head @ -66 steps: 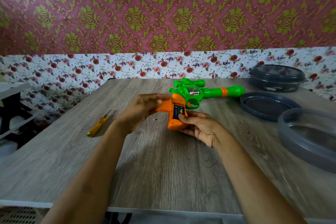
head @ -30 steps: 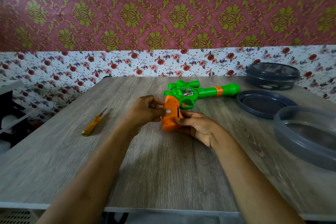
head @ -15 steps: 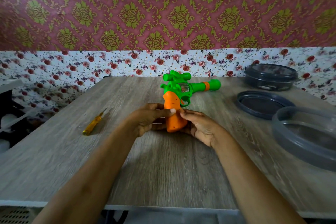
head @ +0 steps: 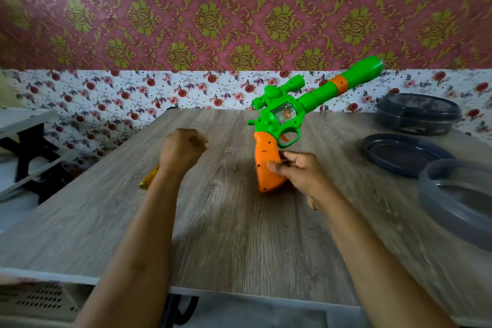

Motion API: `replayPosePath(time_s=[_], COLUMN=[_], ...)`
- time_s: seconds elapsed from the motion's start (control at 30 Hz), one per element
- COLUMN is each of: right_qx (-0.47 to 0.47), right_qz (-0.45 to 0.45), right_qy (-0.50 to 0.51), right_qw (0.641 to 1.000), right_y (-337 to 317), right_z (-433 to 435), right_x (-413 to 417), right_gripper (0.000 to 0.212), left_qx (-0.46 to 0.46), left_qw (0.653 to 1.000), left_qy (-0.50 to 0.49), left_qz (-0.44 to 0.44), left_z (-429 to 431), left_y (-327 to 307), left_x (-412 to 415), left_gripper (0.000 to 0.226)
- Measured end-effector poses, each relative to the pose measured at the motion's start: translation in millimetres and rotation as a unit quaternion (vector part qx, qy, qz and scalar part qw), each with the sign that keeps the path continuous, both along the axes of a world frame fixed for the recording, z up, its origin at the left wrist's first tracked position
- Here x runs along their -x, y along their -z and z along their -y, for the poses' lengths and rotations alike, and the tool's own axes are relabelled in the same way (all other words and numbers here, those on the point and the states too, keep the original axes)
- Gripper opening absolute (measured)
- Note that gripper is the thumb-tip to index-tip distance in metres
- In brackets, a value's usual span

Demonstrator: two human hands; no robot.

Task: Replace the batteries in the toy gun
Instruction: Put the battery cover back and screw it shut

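The green toy gun stands tilted on the butt of its orange grip, barrel pointing up and to the right. The battery cover on the grip is closed. My right hand holds the orange grip from the right, thumb and fingers around it. My left hand hovers to the left of the gun with its fingers curled, apart from the toy; whether it holds anything is hidden. A tiny screw lies on the table between my hands. The yellow-handled screwdriver lies partly behind my left wrist.
On the wooden table, a dark lid lies at the right with a closed dark container behind it and a grey tub at the right edge. A white shelf stands left of the table.
The battery cover was pressed onto the grip. My left hand has let go and moved left. My right hand has raised the gun so the barrel points up and right.
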State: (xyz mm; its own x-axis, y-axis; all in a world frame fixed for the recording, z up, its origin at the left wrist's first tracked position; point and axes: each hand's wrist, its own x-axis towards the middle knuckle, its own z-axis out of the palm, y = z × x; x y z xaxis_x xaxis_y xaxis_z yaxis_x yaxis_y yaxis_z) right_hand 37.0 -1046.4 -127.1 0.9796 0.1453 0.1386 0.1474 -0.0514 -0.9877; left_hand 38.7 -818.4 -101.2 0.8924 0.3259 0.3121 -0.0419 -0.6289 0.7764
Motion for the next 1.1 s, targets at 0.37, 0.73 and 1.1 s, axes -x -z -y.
replayPosePath(time_s=[0.37, 0.73, 1.1], right_qx=[-0.039, 0.023, 0.035], right_qz=[-0.033, -0.017, 0.01], right_qy=[0.053, 0.01, 0.03], right_qw=[0.997, 1.0, 0.999], right_y=[6.2, 2.2, 5.7], right_z=[5.8, 4.8, 2.4], right_x=[-8.5, -4.5, -6.1], right_gripper=[0.039, 0.024, 0.015], left_qx=[-0.233, -0.342, 0.084], left_qw=[0.963, 0.928, 0.978], left_qy=[0.123, 0.105, 0.19], left_qz=[-0.061, -0.107, -0.02], left_z=[41.3, 61.5, 60.4], left_y=[17.4, 2.0, -6.2], left_x=[-11.1, -4.6, 10.0], left_gripper=[0.01, 0.017, 0.018])
